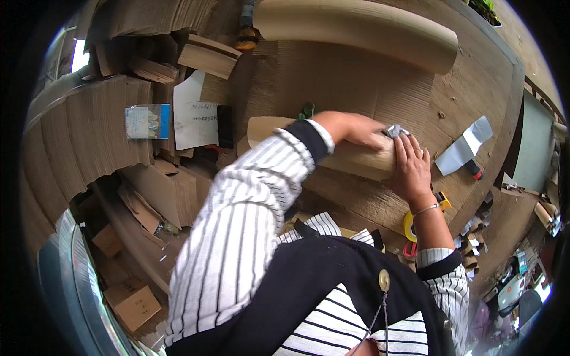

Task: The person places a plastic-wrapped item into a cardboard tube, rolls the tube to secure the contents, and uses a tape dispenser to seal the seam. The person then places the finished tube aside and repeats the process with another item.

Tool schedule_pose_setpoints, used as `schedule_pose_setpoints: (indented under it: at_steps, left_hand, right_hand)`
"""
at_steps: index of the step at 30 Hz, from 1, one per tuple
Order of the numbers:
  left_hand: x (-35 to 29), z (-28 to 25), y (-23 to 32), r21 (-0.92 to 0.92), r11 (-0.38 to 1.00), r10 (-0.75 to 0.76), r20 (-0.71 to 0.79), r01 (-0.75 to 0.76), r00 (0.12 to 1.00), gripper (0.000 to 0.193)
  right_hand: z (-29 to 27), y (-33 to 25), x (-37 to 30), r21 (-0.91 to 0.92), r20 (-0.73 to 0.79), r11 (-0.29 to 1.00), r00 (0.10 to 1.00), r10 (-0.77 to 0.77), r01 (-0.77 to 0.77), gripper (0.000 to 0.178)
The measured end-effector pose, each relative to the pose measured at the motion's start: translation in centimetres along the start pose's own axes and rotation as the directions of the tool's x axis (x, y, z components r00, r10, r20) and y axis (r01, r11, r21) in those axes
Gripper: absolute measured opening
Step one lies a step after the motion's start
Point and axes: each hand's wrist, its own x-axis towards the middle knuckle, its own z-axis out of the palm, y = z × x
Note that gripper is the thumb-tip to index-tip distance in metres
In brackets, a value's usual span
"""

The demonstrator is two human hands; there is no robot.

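Note:
A brown paper-covered roll (356,160) lies across the worktable in front of me. Crumpled grey wrap (394,130) shows at its right end, between my hands. My left hand (360,130) reaches over the roll from the left, its bent fingers closed at the wrap; their tips are partly hidden. My right hand (412,169) rests against the roll's right end, fingers stretched and lying flat on it. Behind the hands a larger tan roll (356,29) lies on a cardboard sheet (350,77).
Yellow tape (409,226) lies near my right wrist. Farther right are a white paper (464,146) and a red-and-black tool (475,170). On the left stand stacked cardboard sheets (83,130), a written-on sheet (193,115) and a black phone-like object (225,127).

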Motion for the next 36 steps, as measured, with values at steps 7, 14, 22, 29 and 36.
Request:
schedule_pose_setpoints:
  at_steps: [7,14,22,29,36]
  left_hand:
    - [-9.6,-4.1,-6.1,0.094,0.922,-0.386,0.171,0.375,0.907,0.088]
    - [-8.9,-5.6,-7.5,0.029,0.875,-0.474,0.251,0.482,0.844,0.090]
    - [-5.8,-6.6,-7.0,0.185,0.955,-0.238,0.026,0.230,0.971,0.072]
    - [4.4,-2.6,-1.6,0.023,0.976,0.218,-0.078,-0.216,0.973,0.075]
    - [6.1,-2.8,-0.3,0.132,0.985,0.107,0.042,-0.112,0.993,0.074]
  right_hand:
    - [-1.1,0.4,0.6,0.057,0.039,0.998,0.999,-0.014,0.011,0.108]
    - [-2.6,0.6,2.4,0.136,0.107,0.990,0.993,-0.040,0.025,0.098]
    - [-4.6,1.8,5.4,0.188,0.298,0.982,0.953,-0.054,-0.002,0.100]
    - [-3.8,2.3,5.5,0.180,0.234,0.984,0.970,-0.062,0.019,0.095]
    - [-3.6,1.7,2.6,0.123,-0.052,0.992,0.998,0.040,-0.033,0.109]
